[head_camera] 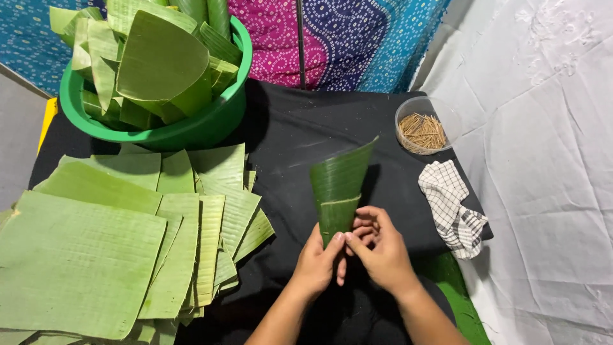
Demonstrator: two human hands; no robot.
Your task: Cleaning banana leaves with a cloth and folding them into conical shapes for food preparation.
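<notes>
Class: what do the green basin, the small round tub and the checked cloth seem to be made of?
Basin: probably plastic, smooth and glossy green. Tub: seemingly clear plastic, the sticks show through. Cloth: woven fabric, soft folds and a check pattern.

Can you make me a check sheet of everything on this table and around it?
Surface: table covered with a black cloth.
Job's things: a rolled green leaf cone, held up over the cloth; stack of flat cut leaves at the left; green tub full of folded leaves at the back left.
Clutter: clear bowl of small wooden sticks at the back right; checked cloth at the right edge.
Grippers: left hand and right hand both pinch the cone's lower end.
Cables: nothing seen.
Surroundings: patterned pink and blue fabric behind; white sheet at the right.
</notes>
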